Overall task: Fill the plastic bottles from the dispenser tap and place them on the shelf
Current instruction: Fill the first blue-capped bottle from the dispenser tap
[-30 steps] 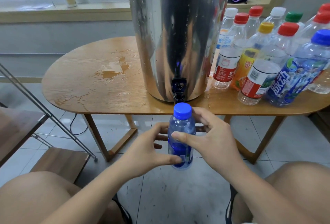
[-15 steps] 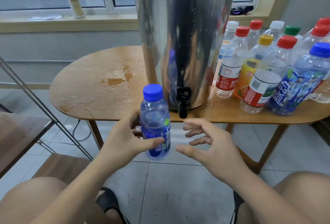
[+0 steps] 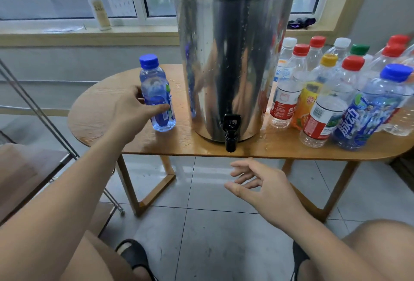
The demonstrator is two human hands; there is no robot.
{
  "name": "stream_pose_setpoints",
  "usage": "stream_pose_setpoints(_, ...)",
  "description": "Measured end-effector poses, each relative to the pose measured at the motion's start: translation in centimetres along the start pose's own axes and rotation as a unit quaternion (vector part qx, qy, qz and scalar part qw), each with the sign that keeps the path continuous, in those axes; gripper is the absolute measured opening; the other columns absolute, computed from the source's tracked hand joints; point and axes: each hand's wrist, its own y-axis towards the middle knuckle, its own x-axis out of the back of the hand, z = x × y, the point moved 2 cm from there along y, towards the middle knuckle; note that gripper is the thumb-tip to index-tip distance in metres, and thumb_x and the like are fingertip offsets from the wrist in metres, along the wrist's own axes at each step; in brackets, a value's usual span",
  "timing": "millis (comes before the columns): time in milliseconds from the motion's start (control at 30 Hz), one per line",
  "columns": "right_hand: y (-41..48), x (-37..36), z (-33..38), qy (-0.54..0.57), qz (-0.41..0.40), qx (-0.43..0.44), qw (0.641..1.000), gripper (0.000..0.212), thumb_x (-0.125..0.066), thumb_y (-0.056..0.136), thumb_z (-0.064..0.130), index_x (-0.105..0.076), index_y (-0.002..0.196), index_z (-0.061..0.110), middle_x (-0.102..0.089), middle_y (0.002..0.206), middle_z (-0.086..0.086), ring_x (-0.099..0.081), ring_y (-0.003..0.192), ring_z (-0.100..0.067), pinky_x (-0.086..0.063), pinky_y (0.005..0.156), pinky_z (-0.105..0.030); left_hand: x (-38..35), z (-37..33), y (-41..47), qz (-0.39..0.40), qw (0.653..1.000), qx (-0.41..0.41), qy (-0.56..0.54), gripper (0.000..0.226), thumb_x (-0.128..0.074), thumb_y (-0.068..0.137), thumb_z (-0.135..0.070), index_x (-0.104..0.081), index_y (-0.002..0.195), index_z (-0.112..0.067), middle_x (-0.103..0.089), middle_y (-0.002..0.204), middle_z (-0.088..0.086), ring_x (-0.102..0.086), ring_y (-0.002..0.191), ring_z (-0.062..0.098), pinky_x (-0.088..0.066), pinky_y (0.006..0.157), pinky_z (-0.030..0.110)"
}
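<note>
A small blue-capped bottle point(image 3: 158, 94) full of water stands tilted slightly on the wooden table point(image 3: 107, 114), left of the steel dispenser point(image 3: 233, 61). My left hand point(image 3: 132, 112) is wrapped around its lower half. The dispenser's black tap point(image 3: 231, 131) hangs over the table's front edge. My right hand point(image 3: 262, 185) hovers open below and in front of the tap, holding nothing. Several capped plastic bottles point(image 3: 324, 101) crowd the table to the right of the dispenser.
A metal-framed shelf with wooden boards point(image 3: 26, 168) stands at the left, below table height. On the window sill behind sits a pump bottle point(image 3: 98, 7). Wet patches mark the tabletop around the dispenser. My knees and sandalled feet are over the tiled floor.
My left hand has carried the blue-capped bottle up and left from under the tap onto the table. My right hand let go of it and dropped open below the tap.
</note>
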Motion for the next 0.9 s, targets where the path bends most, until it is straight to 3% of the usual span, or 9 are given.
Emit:
stream_pose_setpoints(233, 0.2, 0.6, -0.4, 0.003, -0.019, -0.002, 1.000, 0.037, -0.087, 0.087, 0.045, -0.072, 0.121, 0.041, -0.074, 0.108, 0.020, -0.073, 0.101, -0.009, -0.062, 0.083, -0.027, -1.8, 1.1, 4.3, -0.005, 1.000, 0.017, -0.007, 0.067, -0.102, 0.072, -0.034, -0.065, 0.127, -0.022, -0.074, 0.116, -0.007, -0.074, 0.105, 0.013, -0.065, 0.092, 0.040)
stream_pose_setpoints(533, 0.6, 1.2, -1.0, 0.020, -0.045, -0.014, 0.999, 0.033, -0.088, 0.088, 0.040, -0.073, 0.118, 0.042, -0.075, 0.106, 0.014, -0.073, 0.098, -0.013, -0.064, 0.082, -0.036, -2.8, 1.1, 5.8, -0.023, 0.999, 0.043, -0.007, 0.082, -0.100, 0.074, -0.042, -0.056, 0.140, -0.022, -0.067, 0.131, -0.003, -0.070, 0.113, 0.018, -0.064, 0.096, 0.045)
stream_pose_setpoints(667, 0.8, 1.8, -0.9, 0.012, -0.058, -0.009, 0.998, 0.035, -0.087, 0.088, 0.044, -0.073, 0.120, 0.040, -0.075, 0.106, 0.015, -0.073, 0.099, -0.013, -0.064, 0.082, -0.037, -1.8, 1.2, 3.8, -0.020, 0.999, 0.031, 0.007, 0.083, -0.098, 0.079, -0.035, -0.052, 0.147, -0.024, -0.065, 0.136, -0.005, -0.069, 0.112, 0.015, -0.062, 0.092, 0.041)
stream_pose_setpoints(800, 1.1, 2.6, -0.6, 0.020, -0.071, -0.006, 0.997, 0.034, -0.087, 0.089, 0.042, -0.074, 0.120, 0.039, -0.076, 0.105, 0.014, -0.074, 0.098, -0.012, -0.064, 0.083, -0.039, -0.9, 1.1, -0.3, 0.002, 1.000, 0.006, 0.025, 0.072, -0.093, 0.087, -0.035, -0.052, 0.146, -0.025, -0.067, 0.126, -0.008, -0.068, 0.107, 0.005, -0.056, 0.081, 0.028)
stream_pose_setpoints(900, 1.3, 3.8, 0.3, 0.013, -0.092, -0.001, 0.996, 0.034, -0.087, 0.089, 0.041, -0.074, 0.120, 0.037, -0.076, 0.103, 0.014, -0.073, 0.097, -0.008, -0.062, 0.081, -0.029, -1.2, 1.3, -3.7, 0.073, 0.997, 0.013, 0.020, 0.050, -0.088, 0.091, -0.033, -0.061, 0.134, -0.026, -0.071, 0.118, -0.007, -0.071, 0.107, 0.012, -0.062, 0.089, 0.038)
